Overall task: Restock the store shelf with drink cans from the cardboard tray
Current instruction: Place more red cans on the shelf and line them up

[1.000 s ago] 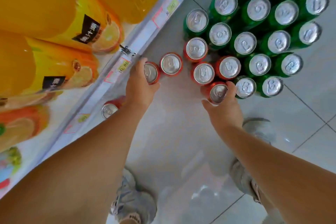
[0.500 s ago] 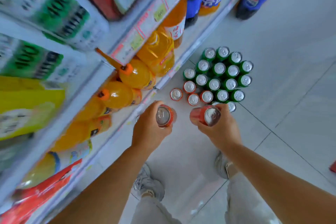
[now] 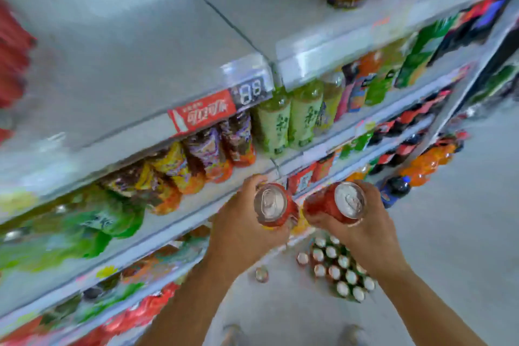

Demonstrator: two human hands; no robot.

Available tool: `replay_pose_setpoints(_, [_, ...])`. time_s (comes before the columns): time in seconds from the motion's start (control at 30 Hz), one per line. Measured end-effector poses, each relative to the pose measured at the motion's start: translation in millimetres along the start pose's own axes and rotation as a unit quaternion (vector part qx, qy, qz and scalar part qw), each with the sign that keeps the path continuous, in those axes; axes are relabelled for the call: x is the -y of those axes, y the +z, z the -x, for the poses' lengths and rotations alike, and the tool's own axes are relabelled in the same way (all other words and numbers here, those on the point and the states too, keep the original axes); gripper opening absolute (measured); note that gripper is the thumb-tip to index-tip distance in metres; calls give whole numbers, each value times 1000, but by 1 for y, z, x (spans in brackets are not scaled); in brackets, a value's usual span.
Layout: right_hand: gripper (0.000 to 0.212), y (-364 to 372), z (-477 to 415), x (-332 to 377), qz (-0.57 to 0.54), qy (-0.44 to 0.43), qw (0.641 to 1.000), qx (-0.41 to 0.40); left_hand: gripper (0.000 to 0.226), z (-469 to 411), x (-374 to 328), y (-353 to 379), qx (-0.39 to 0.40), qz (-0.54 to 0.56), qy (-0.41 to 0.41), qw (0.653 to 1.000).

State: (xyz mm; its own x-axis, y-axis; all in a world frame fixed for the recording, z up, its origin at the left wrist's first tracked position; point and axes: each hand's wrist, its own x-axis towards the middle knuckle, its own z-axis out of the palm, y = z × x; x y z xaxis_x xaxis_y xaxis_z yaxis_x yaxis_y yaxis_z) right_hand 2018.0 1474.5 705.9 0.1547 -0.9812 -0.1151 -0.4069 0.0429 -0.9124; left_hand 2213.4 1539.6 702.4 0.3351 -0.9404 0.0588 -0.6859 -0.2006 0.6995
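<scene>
The first red can (image 3: 271, 205) is being gripped by the left hand (image 3: 238, 236), with the fingers curled round it. The second red can (image 3: 348, 201) is being gripped the same way by the right hand (image 3: 368, 236). A second ago both were being picked from the cans on the floor (image 3: 339, 270). Now they are being lifted high above that group. A bare shelf (image 3: 126, 64) is being faced above the hands, so the cans are probably being taken there.
</scene>
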Motion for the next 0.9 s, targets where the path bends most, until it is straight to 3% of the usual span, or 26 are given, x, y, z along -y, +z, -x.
replay_pose_setpoints(0.3, [66, 18, 23, 156, -64, -219, 972, 55, 64, 55, -57, -158, -180, 149, 50, 971])
replay_pose_setpoints(0.57, [58, 74, 24, 259, -99, -323, 933, 122, 69, 77, -24, -234, -359, 233, 21, 904])
replay_pose_setpoints(0.73, [60, 130, -9, 295, -90, -336, 926, 147, 64, 68, 4, -252, -389, 260, -19, 884])
replay_pose_setpoints(0.9, [59, 170, -38, 306, -47, -331, 927, 170, 52, 57, 17, -256, -384, 282, -4, 879])
